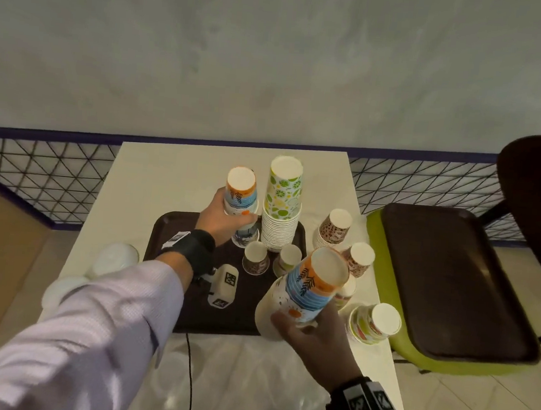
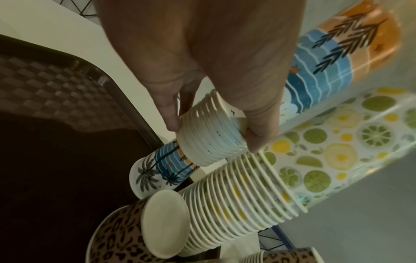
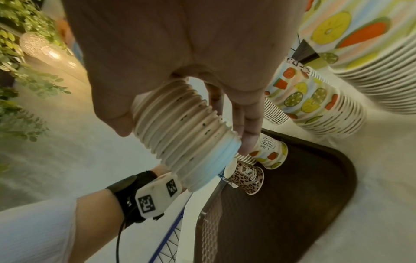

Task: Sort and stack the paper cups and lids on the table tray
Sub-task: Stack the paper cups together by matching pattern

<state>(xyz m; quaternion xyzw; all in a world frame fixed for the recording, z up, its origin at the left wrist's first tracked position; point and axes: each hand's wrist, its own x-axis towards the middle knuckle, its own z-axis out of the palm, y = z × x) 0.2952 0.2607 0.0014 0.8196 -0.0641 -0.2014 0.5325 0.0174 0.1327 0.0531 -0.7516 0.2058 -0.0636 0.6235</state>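
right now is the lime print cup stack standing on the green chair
No, the lime print cup stack stands on the brown tray on the table.

Left hand grips beach-print cup stack on brown tray — right hand grips second beach-print stack, tilted, beside lime-print stack.

dim, warm indoor light | soft glare on brown tray | wide-angle bending at edges | wrist views blurred up close, dark tray in shadow
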